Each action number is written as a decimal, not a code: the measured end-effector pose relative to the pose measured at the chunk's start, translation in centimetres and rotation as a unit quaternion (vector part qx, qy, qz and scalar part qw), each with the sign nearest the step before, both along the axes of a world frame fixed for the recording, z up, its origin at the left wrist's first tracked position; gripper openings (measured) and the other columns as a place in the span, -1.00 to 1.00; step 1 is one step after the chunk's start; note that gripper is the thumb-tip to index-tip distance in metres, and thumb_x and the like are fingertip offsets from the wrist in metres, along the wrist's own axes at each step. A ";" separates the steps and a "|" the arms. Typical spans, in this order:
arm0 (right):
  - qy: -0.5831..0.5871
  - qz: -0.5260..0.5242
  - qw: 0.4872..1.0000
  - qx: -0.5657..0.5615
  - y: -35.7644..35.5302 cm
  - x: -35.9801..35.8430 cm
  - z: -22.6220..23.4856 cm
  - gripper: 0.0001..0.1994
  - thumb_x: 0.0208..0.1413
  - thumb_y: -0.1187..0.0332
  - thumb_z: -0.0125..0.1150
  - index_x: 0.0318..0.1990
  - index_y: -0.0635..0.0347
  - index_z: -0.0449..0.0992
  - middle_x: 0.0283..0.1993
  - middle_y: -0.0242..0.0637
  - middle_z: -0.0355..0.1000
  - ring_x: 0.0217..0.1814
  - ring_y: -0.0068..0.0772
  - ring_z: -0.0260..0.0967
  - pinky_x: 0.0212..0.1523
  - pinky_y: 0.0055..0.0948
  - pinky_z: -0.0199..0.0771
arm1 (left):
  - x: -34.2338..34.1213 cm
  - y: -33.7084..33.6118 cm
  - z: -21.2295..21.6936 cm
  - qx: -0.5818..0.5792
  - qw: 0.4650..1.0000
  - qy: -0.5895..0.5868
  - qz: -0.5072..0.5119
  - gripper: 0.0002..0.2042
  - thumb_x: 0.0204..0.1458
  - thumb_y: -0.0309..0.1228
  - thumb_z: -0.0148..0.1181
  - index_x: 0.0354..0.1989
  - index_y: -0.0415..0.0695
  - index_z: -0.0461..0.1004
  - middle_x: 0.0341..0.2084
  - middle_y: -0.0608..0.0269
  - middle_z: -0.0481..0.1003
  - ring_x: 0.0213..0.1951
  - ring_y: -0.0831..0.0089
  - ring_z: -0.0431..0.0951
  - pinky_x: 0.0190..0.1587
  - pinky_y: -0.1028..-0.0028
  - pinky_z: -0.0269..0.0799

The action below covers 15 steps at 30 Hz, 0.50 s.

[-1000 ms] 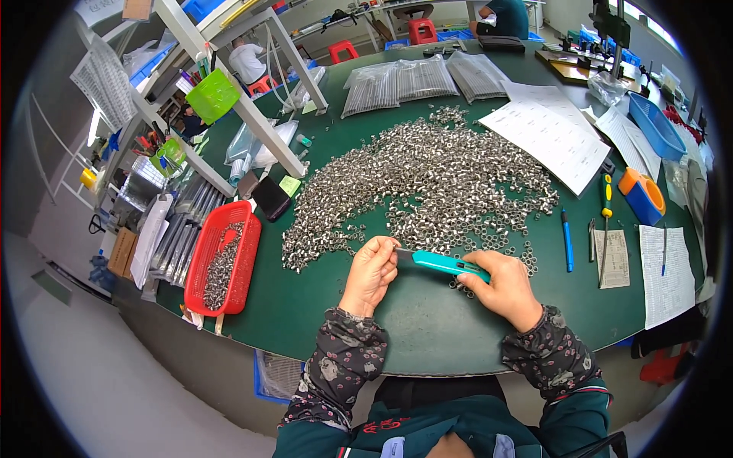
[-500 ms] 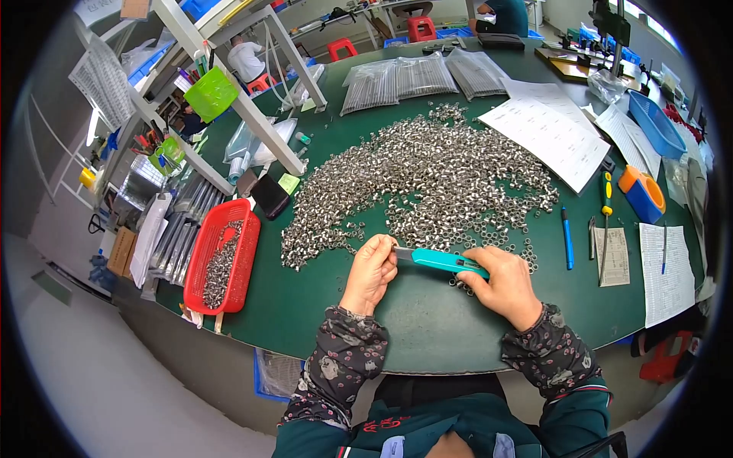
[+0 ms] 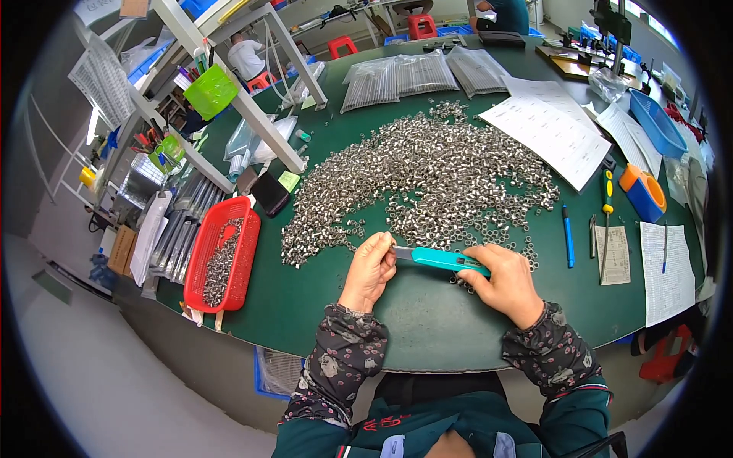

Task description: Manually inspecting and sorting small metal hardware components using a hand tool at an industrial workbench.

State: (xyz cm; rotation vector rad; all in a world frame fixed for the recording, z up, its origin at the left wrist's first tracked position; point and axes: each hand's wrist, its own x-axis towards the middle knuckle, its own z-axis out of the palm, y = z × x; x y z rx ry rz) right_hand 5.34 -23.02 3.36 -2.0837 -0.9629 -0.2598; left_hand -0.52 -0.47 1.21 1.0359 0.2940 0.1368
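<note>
My right hand [image 3: 505, 284] is closed round the teal handle of a utility knife [image 3: 447, 260], its blade out and pointing left. At the blade's tip, my left hand [image 3: 369, 271] pinches a small metal ring [image 3: 392, 246] between thumb and fingers. The fingers hide most of that ring. Just beyond both hands spreads a wide heap of short, shiny metal rings [image 3: 427, 172] on the green tabletop [image 3: 435, 328]. A few loose rings lie close to the knife and my right fingertips.
To the left stands a red plastic basket [image 3: 248, 263] partly filled with small metal parts. Bagged metal tubes [image 3: 424, 74] lie behind the heap. On the right are paper sheets [image 3: 553, 133], a blue pen [image 3: 568, 238], a yellow-handled screwdriver [image 3: 607, 200] and a tape dispenser [image 3: 643, 195].
Hardly anything differs. The knife and both hands have shifted very slightly, with the blade still against the pinched ring.
</note>
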 end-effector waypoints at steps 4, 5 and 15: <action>0.001 0.001 1.000 -0.006 -0.1 0.0 0.0 -0.79 -0.16 0.25 0.24 -0.34 0.09 0.48 -0.56 -0.30 0.35 -0.55 -0.18 0.33 -0.54 -0.29 0.32 | 0.0 0.0 0.2 -0.001 1.000 0.007 0.003 -0.78 0.13 -0.30 -0.05 -0.49 -0.14 0.35 -0.76 0.42 0.24 -0.79 0.76 0.03 -0.78 0.74 -0.10; 0.001 0.004 1.000 -0.001 -0.1 0.0 0.0 -0.79 -0.16 0.25 0.24 -0.34 0.09 0.48 -0.55 -0.30 0.34 -0.54 -0.19 0.33 -0.54 -0.29 0.32 | -0.1 0.0 0.4 -0.001 1.000 0.015 0.004 -0.78 0.12 -0.30 -0.04 -0.50 -0.14 0.35 -0.77 0.42 0.23 -0.80 0.76 0.03 -0.78 0.74 -0.10; -0.032 0.016 0.999 -0.016 -0.5 0.2 0.7 -0.77 -0.20 0.26 0.26 -0.35 0.10 0.48 -0.54 -0.29 0.33 -0.47 -0.21 0.34 -0.50 -0.29 0.30 | -0.4 0.5 0.7 -0.011 0.998 0.054 -0.042 -0.78 0.07 -0.36 0.00 -0.58 -0.14 0.28 -0.78 0.45 0.20 -0.79 0.75 0.06 -0.80 0.72 -0.10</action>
